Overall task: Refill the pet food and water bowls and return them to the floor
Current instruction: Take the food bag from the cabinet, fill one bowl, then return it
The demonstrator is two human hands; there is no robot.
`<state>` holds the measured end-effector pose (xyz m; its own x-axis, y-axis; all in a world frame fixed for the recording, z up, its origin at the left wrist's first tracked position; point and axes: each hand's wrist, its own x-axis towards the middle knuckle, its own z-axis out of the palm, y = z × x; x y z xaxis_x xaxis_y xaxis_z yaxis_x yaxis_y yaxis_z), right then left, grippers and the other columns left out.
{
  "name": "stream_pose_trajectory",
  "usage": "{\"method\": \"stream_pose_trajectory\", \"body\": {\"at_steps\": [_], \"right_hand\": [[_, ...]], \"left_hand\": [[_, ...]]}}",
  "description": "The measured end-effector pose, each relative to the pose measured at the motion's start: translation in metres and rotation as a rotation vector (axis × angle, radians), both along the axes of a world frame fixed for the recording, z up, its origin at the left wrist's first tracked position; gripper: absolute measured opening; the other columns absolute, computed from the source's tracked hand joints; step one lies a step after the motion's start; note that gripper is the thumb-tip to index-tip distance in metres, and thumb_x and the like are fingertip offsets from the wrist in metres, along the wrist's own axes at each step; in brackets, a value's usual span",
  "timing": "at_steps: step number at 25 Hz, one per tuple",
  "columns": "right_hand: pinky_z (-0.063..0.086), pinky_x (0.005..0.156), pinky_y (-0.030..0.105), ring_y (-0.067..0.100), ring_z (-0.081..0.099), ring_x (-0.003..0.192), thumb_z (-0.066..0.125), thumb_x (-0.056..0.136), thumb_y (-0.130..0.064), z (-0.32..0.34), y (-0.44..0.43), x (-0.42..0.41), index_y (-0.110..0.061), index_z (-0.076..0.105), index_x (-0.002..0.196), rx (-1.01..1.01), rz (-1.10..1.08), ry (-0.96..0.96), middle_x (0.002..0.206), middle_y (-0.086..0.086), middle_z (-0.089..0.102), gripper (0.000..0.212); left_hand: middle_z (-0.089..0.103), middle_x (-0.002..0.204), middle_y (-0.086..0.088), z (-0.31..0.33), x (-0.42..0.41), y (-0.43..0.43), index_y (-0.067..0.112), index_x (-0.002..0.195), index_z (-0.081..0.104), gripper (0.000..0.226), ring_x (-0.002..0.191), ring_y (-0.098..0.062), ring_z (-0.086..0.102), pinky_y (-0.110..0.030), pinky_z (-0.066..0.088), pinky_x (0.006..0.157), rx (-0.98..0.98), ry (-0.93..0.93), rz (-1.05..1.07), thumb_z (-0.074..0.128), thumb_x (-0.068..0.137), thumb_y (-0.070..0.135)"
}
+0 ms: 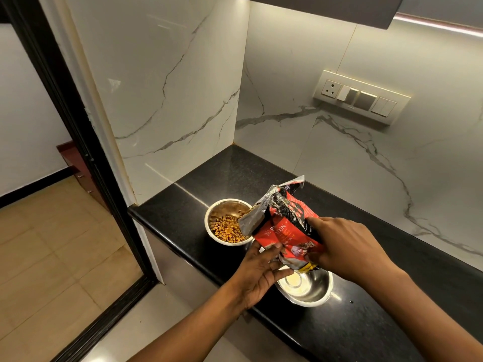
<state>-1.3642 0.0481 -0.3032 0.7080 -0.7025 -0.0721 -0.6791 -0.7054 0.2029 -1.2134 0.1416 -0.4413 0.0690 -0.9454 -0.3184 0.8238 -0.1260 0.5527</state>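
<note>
A red and black pet food bag (283, 226) is tipped to the left, its open silver mouth over a steel bowl (213, 239) that holds brown kibble (226, 229). My right hand (345, 248) grips the bag's lower right side. My left hand (257, 276) supports the bag from below, fingers spread against it. A second steel bowl (313, 290) sits nearer me on the black counter (366, 322), partly hidden under the bag and my hands, with nothing visible inside it.
The counter's front edge (183, 257) runs diagonally, with tiled floor (52, 244) below at the left. Marble walls close the corner behind the bowls. A switch panel (362, 96) is on the right wall. A dark door frame (86, 163) stands at the left.
</note>
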Motion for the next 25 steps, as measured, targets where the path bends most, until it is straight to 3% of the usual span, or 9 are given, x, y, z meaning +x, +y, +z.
{"method": "stream_pose_trajectory", "body": {"at_steps": [3,7,10,12,16,19,23,25], "right_hand": [[0.058,0.082,0.028,0.015,0.07,0.12,0.073,0.085,-0.057,-0.003,0.003,-0.007,-0.031,0.051,0.153,0.013,-0.008,-0.043,0.142,-0.012,0.069,0.076],[0.06,0.089,0.033,0.016,0.067,0.126,0.075,0.084,-0.059,-0.012,0.006,-0.019,-0.032,0.05,0.156,0.037,-0.03,-0.143,0.144,-0.013,0.069,0.081],[0.059,0.098,0.036,0.015,0.063,0.135,0.078,0.084,-0.057,-0.022,0.01,-0.03,-0.031,0.045,0.161,0.055,-0.051,-0.232,0.15,-0.013,0.064,0.088],[0.058,0.097,0.036,0.016,0.065,0.133,0.082,0.082,-0.055,-0.031,0.013,-0.036,-0.031,0.048,0.16,0.058,-0.063,-0.302,0.148,-0.012,0.067,0.088],[0.058,0.097,0.034,0.015,0.067,0.125,0.087,0.081,-0.051,-0.054,0.02,-0.046,-0.03,0.05,0.16,0.1,-0.114,-0.476,0.142,-0.01,0.069,0.09],[0.06,0.101,0.038,0.016,0.068,0.126,0.089,0.08,-0.052,-0.07,0.022,-0.053,-0.028,0.051,0.159,0.143,-0.131,-0.601,0.143,-0.008,0.069,0.09],[0.063,0.095,0.036,0.01,0.07,0.118,0.084,0.079,-0.061,-0.083,0.024,-0.058,-0.033,0.052,0.153,0.164,-0.163,-0.778,0.136,-0.014,0.07,0.085],[0.061,0.094,0.03,0.001,0.068,0.114,0.08,0.079,-0.068,-0.086,0.026,-0.059,-0.038,0.052,0.15,0.188,-0.184,-0.883,0.132,-0.022,0.067,0.082]], "left_hand": [[0.072,0.136,-0.024,0.0,-0.001,-0.001,0.011,0.147,0.05,0.055,0.127,-0.054,0.064,-0.053,0.062,0.094,0.011,-0.034,-0.001,0.072,0.096,0.011],[0.07,0.138,-0.023,0.001,-0.001,-0.001,0.013,0.146,0.051,0.057,0.127,-0.052,0.066,-0.047,0.067,0.086,0.014,-0.092,0.011,0.075,0.094,0.01],[0.071,0.139,-0.016,0.002,0.001,0.001,0.019,0.145,0.054,0.061,0.123,-0.045,0.071,-0.052,0.064,0.093,-0.001,-0.169,0.013,0.08,0.09,0.012],[0.072,0.138,-0.011,0.002,0.003,0.003,0.024,0.143,0.057,0.058,0.123,-0.041,0.072,-0.057,0.06,0.1,-0.008,-0.215,0.015,0.08,0.092,0.01],[0.077,0.13,0.001,0.011,0.006,0.006,0.03,0.141,0.057,0.054,0.121,-0.028,0.075,-0.043,0.064,0.091,-0.036,-0.322,0.007,0.077,0.095,0.01],[0.077,0.13,0.002,0.022,0.006,0.005,0.03,0.144,0.055,0.057,0.119,-0.025,0.076,-0.04,0.065,0.09,-0.047,-0.447,0.023,0.075,0.096,0.006],[0.07,0.141,0.0,0.034,0.011,0.001,0.03,0.143,0.054,0.054,0.129,-0.03,0.069,-0.047,0.06,0.104,-0.081,-0.694,0.014,0.073,0.098,0.005],[0.072,0.136,0.013,0.048,0.014,-0.003,0.035,0.14,0.054,0.052,0.13,-0.018,0.067,-0.038,0.058,0.106,-0.141,-0.839,0.006,0.072,0.099,0.008]]}}
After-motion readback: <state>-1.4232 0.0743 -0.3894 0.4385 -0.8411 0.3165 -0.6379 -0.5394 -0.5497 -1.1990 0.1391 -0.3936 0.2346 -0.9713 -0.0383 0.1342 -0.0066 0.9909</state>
